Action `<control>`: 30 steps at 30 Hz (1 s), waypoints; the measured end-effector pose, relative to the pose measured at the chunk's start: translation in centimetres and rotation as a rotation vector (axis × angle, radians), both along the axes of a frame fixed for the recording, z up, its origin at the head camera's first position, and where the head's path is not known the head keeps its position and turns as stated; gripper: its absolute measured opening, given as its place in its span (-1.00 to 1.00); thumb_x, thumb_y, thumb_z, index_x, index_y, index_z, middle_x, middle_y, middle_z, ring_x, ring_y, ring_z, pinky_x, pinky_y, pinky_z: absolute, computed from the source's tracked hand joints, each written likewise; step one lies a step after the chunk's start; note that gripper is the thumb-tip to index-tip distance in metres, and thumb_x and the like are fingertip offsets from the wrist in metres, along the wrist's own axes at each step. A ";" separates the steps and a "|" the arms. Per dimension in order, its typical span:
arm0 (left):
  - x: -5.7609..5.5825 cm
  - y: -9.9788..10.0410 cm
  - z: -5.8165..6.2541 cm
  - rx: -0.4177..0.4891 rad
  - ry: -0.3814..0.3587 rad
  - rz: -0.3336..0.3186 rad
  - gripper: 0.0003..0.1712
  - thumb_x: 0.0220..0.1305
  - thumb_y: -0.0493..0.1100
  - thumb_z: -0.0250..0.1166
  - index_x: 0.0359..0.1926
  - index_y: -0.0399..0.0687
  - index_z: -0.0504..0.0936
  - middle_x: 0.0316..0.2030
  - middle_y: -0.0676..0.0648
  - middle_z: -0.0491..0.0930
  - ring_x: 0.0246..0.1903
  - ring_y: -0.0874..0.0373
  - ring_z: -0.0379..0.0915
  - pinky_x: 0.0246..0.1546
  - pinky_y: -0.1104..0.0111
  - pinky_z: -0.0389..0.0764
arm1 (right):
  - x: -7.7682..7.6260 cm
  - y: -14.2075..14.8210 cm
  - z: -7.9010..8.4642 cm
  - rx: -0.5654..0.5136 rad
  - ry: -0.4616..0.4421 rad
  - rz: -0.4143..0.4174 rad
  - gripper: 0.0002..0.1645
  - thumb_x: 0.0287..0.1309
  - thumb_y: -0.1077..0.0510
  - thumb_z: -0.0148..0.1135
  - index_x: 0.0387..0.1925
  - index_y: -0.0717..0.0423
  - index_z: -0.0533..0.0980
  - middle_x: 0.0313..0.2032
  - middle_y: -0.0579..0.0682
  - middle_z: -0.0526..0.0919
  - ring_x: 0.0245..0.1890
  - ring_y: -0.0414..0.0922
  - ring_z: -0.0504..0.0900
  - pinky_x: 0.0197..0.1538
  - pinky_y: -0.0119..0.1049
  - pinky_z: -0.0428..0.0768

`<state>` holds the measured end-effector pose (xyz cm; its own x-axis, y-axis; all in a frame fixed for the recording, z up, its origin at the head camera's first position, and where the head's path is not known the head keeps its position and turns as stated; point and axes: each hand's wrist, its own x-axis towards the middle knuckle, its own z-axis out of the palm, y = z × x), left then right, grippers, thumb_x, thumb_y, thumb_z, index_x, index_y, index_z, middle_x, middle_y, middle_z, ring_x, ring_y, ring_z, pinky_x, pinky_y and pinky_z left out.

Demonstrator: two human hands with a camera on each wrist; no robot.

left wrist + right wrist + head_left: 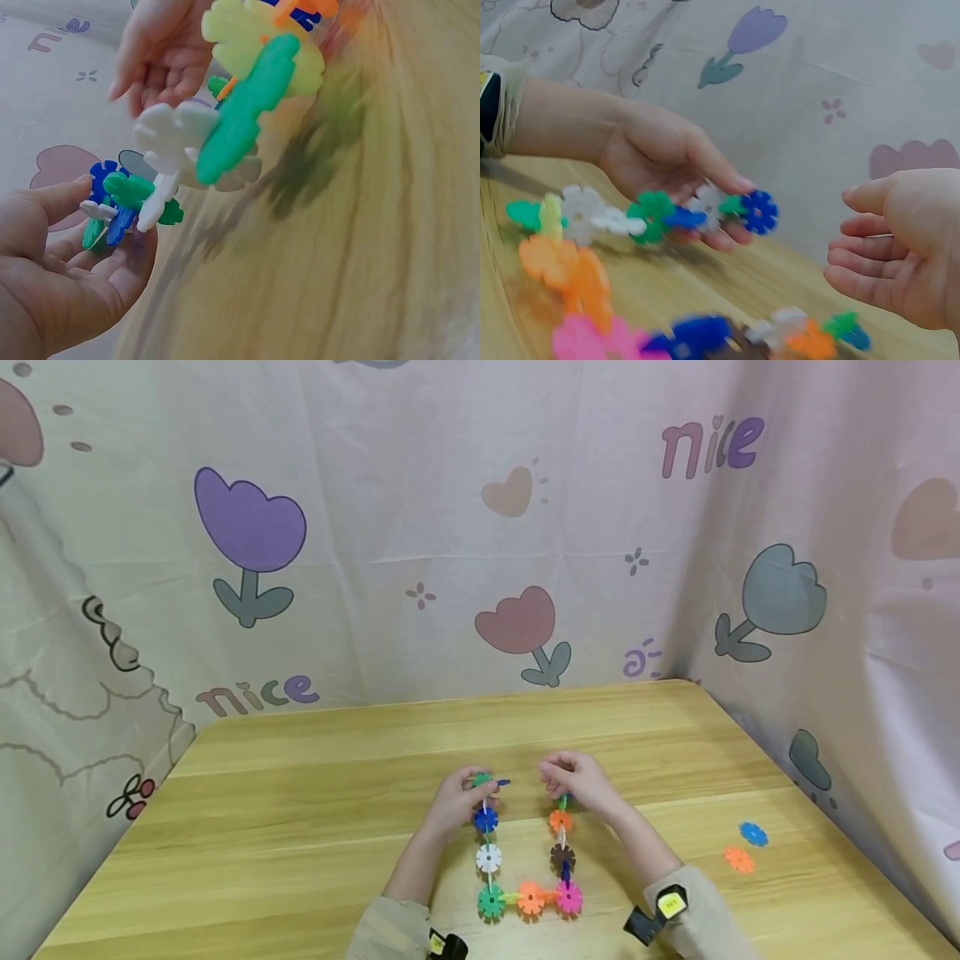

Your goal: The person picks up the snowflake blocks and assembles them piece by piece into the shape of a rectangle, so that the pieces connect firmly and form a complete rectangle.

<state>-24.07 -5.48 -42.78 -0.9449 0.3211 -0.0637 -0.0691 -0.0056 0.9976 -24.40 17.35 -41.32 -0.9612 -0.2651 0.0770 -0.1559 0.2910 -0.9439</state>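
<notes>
Slotted plastic snowflake discs are linked into a three-sided, U-shaped chain, with a green disc (491,901) and a pink disc (569,897) at its near corners. My left hand (453,803) pinches the far end of the left side, thumb on top. Beyond the thumb, a dark blue end disc (760,212) sticks out toward the right. My right hand (583,783) is over the far end of the right side, above an orange disc (560,821). In the right wrist view its fingers are loosely bent, with nothing between them.
On the wooden table (262,827), a loose blue disc (753,834) and a loose orange disc (739,860) lie to the right of the right forearm. A printed curtain (390,527) hangs behind the table and along its sides.
</notes>
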 end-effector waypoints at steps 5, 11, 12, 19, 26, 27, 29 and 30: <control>-0.1 -0.2 -0.3 -0.001 0.014 -0.014 -0.48 0.32 -0.22 0.13 0.21 -0.43 0.27 -0.12 -0.39 0.53 -0.26 -0.09 0.59 -0.42 0.40 0.55 | 1.4 3.3 0.1 0.003 -0.031 -0.061 -0.56 0.28 0.12 0.09 -0.13 0.52 0.42 -0.37 0.23 0.56 -0.42 -0.05 0.57 -0.29 -0.20 0.63; -0.1 -0.4 -0.3 -0.004 0.028 -0.023 -0.48 0.32 -0.22 0.13 0.20 -0.44 0.28 -0.12 -0.38 0.53 -0.26 -0.09 0.59 -0.43 0.40 0.54 | 3.5 7.7 0.2 0.052 -0.024 -0.170 -0.57 0.28 0.13 0.08 -0.09 0.52 0.41 -0.30 0.30 0.55 -0.34 0.03 0.58 -0.28 -0.25 0.62; -0.1 -0.4 -0.3 -0.005 0.030 -0.023 -0.48 0.32 -0.21 0.13 0.20 -0.44 0.28 -0.12 -0.38 0.53 -0.26 -0.09 0.59 -0.44 0.40 0.54 | 4.0 8.4 0.2 0.067 -0.016 -0.185 -0.56 0.29 0.13 0.08 -0.08 0.52 0.40 -0.30 0.28 0.55 -0.33 0.02 0.58 -0.29 -0.27 0.62; -0.2 -0.4 -0.3 0.002 0.019 -0.026 -0.49 0.32 -0.22 0.13 0.20 -0.44 0.28 -0.13 -0.37 0.53 -0.27 -0.10 0.59 -0.43 0.39 0.55 | 7.4 13.2 0.4 0.174 -0.018 -0.334 -0.49 0.28 0.11 0.10 0.02 0.51 0.36 -0.19 0.26 0.57 -0.29 -0.17 0.58 -0.26 -0.31 0.60; -0.1 -0.6 -0.3 -0.001 0.019 -0.028 -0.49 0.32 -0.23 0.12 0.19 -0.45 0.28 -0.12 -0.39 0.52 -0.27 -0.10 0.59 -0.38 0.34 0.59 | 10.5 17.6 -0.4 0.256 -0.002 -0.457 -0.44 0.21 0.10 0.19 0.03 0.52 0.35 -0.30 -0.16 0.61 -0.34 -0.40 0.55 -0.29 -0.44 0.56; -0.1 -0.6 -0.2 0.000 0.014 -0.028 -0.50 0.32 -0.23 0.12 0.19 -0.45 0.29 -0.12 -0.38 0.52 -0.27 -0.10 0.59 -0.39 0.35 0.59 | 10.9 18.2 -0.5 0.281 -0.001 -0.468 -0.43 0.20 0.09 0.20 0.03 0.52 0.35 -0.32 -0.21 0.60 -0.35 -0.43 0.54 -0.30 -0.47 0.54; -0.1 -0.7 -0.2 0.003 0.010 -0.029 -0.50 0.32 -0.23 0.12 0.19 -0.45 0.29 -0.12 -0.38 0.51 -0.27 -0.10 0.59 -0.39 0.35 0.59 | 11.7 19.3 -0.6 0.358 -0.025 -0.491 -0.37 0.18 0.04 0.22 0.06 0.50 0.35 -0.31 -0.20 0.62 -0.37 -0.51 0.49 -0.32 -0.51 0.51; -0.1 -0.7 -0.3 0.004 0.011 -0.030 -0.50 0.32 -0.23 0.12 0.19 -0.45 0.29 -0.13 -0.38 0.52 -0.27 -0.10 0.59 -0.39 0.35 0.59 | 11.9 19.9 -0.6 0.393 -0.059 -0.500 -0.32 0.17 -0.02 0.22 0.08 0.48 0.34 -0.28 -0.17 0.63 -0.38 -0.55 0.47 -0.33 -0.52 0.49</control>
